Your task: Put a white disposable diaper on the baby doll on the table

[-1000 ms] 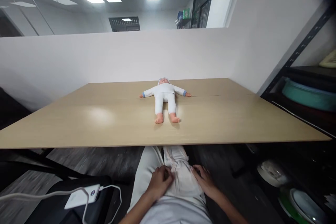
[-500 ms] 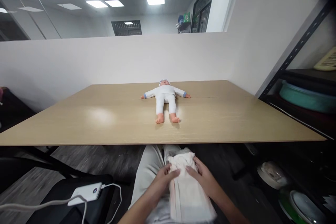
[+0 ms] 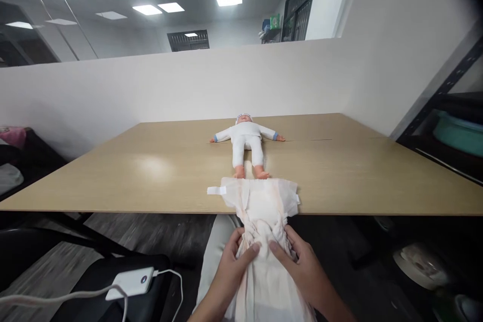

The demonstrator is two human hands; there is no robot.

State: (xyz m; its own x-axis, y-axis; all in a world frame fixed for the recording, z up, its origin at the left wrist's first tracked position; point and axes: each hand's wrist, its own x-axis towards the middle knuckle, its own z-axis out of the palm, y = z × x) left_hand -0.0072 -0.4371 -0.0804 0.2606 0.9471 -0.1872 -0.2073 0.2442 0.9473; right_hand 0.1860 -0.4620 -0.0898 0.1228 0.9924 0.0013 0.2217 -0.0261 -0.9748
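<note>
Grips diaper by bunched middle, left hand and right hand closed on it, tabbed end resting flat at near edge of table.

No readable text anywhere. The white power bank on the black chair has a small round logo mark, too small to make out. The green package on the far shelf shows print, but it is blurred. The diaper is plain, with no lettering seen. The doll has a patterned cap, nothing legible.
</note>
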